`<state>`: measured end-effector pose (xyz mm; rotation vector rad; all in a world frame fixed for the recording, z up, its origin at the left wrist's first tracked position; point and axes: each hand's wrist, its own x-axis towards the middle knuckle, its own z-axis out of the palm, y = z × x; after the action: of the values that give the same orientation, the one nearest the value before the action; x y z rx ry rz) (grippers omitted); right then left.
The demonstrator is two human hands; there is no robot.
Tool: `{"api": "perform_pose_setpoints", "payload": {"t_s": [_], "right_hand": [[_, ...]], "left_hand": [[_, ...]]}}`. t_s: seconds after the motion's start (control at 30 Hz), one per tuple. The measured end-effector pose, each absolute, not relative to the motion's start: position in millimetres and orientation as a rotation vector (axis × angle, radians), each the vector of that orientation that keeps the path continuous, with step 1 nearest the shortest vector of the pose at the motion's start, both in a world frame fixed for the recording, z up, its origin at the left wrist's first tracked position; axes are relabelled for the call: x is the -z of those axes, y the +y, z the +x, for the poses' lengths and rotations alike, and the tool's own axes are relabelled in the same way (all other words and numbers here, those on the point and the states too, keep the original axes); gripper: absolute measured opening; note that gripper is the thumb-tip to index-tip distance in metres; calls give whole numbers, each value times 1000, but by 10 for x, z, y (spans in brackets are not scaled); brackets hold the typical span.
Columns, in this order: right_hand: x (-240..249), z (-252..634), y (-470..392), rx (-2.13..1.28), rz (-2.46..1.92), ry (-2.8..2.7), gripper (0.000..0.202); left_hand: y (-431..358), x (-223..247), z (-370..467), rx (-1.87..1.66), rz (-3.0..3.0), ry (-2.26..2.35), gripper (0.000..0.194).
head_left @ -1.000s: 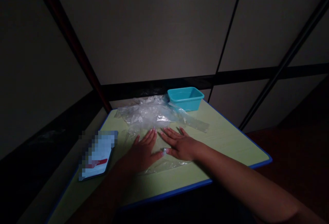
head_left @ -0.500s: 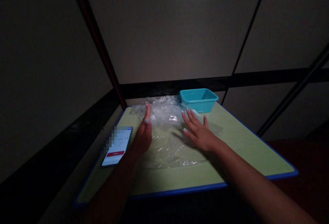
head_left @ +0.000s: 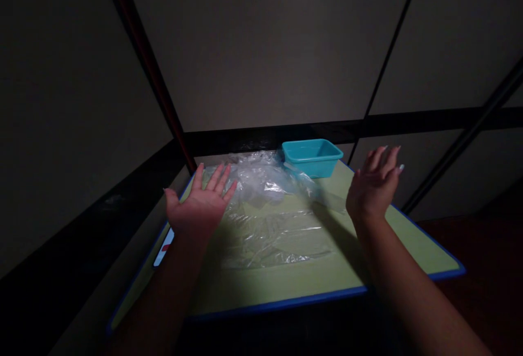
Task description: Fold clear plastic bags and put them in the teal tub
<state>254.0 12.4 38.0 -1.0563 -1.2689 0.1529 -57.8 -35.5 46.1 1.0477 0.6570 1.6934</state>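
Clear plastic sheeting (head_left: 281, 236), perhaps bags, lies spread over the middle of the table, flatter at the front and crumpled toward the back. Palm up and fingers spread, my left hand (head_left: 200, 200) is raised at the left side of the plastic, holding nothing. My right hand (head_left: 371, 184) is lifted beyond the right edge of the plastic, its fingers extended and holding nothing. Behind the plastic stands a turquoise plastic basin (head_left: 312, 160), whose front left side touches or nearly touches the crumpled film. My left forearm partly covers a phone (head_left: 164, 249).
The yellow-green table (head_left: 286, 290) has a blue edge (head_left: 278, 304) along its front and sides. Panelled walls (head_left: 269, 61) rise close behind and to the left. Dark red floor (head_left: 457, 241) shows at the right.
Both hands have moved apart and lifted away from the plastic, the left one leftward and turned palm up, the right one to the right. My left arm now hides most of the phone.
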Motion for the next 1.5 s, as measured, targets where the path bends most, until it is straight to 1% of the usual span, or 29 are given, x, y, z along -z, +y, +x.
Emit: {"api": "perform_pose_setpoints", "payload": {"t_s": [0.07, 0.17, 0.23, 0.3, 0.37, 0.5, 0.57, 0.67, 0.77, 0.9, 1.0, 1.07, 1.17, 1.33, 1.5], "right_hand": [[-394, 2541, 106, -269, -1108, -1253, 53], [-441, 2524, 54, -288, -1234, -1286, 47], [-473, 2516, 22, -295, -1278, -1356, 49], [-498, 2510, -17, -379, -1259, -1486, 53], [-514, 2497, -74, -549, -1202, -1637, 61], [-504, 2454, -189, -998, -971, -1726, 89], [-485, 2436, -211, -1161, -843, -1686, 93], [-476, 2422, -208, -1287, -688, -1584, 77], [-502, 2416, -201, -1316, -619, -1504, 59], [-520, 2405, -183, -1474, -430, -1304, 44], [-505, 2396, -145, -1583, -294, -1087, 41], [-491, 2392, -108, -1577, -271, -948, 39], [-474, 2390, -48, -1564, -294, -842, 42], [-449, 2388, 5, -1579, -260, -836, 45], [-450, 2396, -21, -1542, -263, -930, 47]], "left_hand": [[-379, -486, -547, -1679, 1096, 708, 83], [-415, -534, -503, -1676, 1104, 771, 82], [-435, -565, -481, -1659, 1076, 761, 80], [-454, -591, -471, -1614, 1041, 715, 76], [-477, -608, -477, -1536, 998, 656, 72], [-532, -622, -532, -1395, 829, 445, 69], [-551, -629, -561, -1399, 769, 303, 64], [-564, -640, -571, -1400, 758, 229, 61], [-548, -627, -553, -1380, 752, 231, 59], [-473, -556, -550, -1434, 700, 260, 48], [-429, -520, -560, -1460, 661, 337, 48], [-426, -522, -569, -1454, 657, 373, 52], [-442, -550, -600, -1432, 714, 368, 58], [-480, -617, -621, -1381, 861, 388, 65], [-488, -667, -507, -1429, 765, 481, 73]]}}
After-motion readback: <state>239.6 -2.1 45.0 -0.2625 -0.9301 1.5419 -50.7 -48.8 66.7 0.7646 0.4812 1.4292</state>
